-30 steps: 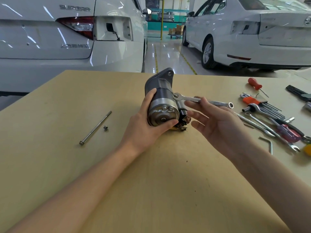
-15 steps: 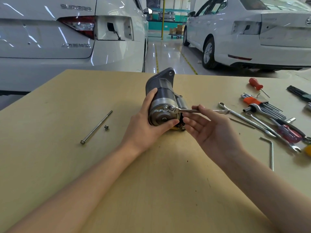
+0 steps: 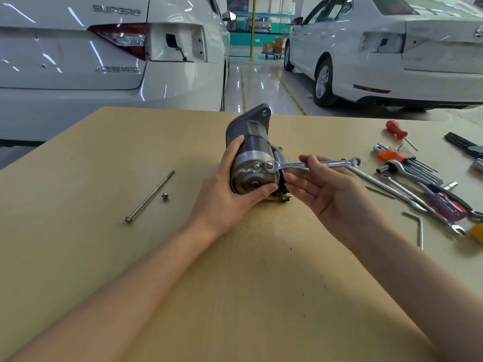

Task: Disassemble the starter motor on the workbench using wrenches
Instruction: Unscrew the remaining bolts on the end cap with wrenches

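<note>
Head view: a starter motor [image 3: 251,158] lies at the centre of a wooden workbench [image 3: 104,163]. The left hand [image 3: 230,194] wraps its end cap. At its 3 o'clock, the right hand [image 3: 329,189] pinches a wrench [image 3: 313,164] whose open end sits on a bolt. A long bolt [image 3: 150,195] lies at 9 o'clock; loose tools [image 3: 418,176] lie at 3 o'clock.

A single head-worn view looks forward and down from above the near edge of the workbench [image 3: 78,257], close over both forearms (wide-angle, so edges bow). It faces across the bench toward two white cars [image 3: 78,61] parked beyond, with glossy floor [image 3: 261,84] between them.
</note>
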A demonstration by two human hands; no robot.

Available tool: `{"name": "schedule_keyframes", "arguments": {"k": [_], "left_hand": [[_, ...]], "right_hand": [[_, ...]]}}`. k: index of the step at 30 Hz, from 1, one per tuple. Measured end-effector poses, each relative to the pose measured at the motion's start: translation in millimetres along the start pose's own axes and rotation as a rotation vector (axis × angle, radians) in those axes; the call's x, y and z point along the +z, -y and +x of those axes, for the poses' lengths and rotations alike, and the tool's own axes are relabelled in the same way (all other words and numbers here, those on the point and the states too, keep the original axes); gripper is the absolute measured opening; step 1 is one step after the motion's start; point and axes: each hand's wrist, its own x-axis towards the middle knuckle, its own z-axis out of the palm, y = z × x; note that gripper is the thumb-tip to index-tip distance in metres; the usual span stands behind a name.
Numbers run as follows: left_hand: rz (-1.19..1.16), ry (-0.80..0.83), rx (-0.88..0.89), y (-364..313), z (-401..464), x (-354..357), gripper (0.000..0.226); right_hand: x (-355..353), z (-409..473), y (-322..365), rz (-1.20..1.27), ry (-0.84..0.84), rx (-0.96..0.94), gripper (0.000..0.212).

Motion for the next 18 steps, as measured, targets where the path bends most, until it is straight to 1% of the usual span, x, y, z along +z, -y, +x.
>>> {"name": "schedule_keyframes", "arguments": {"k": [3,6,10,14,16,18], "left_hand": [[0.010,-0.002,-0.001,-0.1,0.1,0.1,0.094],[0.007,-0.001,-0.002,0.6,0.5,0.1,0.094],[0.006,-0.001,-0.006,0.8,0.7,0.3,0.094],[0.000,0.001,-0.010,0.3,0.6,0.3,0.094],[-0.008,0.003,-0.015,0.6,0.1,0.4,0.094],[-0.025,0.009,-0.024,1.1,-0.5,0.6,0.093]], "right_hand": [[-3.2,1.7,3.5,-0.105,0.036,-0.054,0.015],[-4.8,2.2,6.2,-0.138,0.090,-0.081,0.016],[-3.2,1.6,2.5,-0.087,0.125,-0.102,0.016],[1.6,-1.0,2.5,-0.065,0.090,-0.081,0.015],[7.4,-1.9,7.3,-0.131,0.044,-0.102,0.017],[18.4,-1.4,17.2,-0.322,0.013,-0.167,0.012]]}}
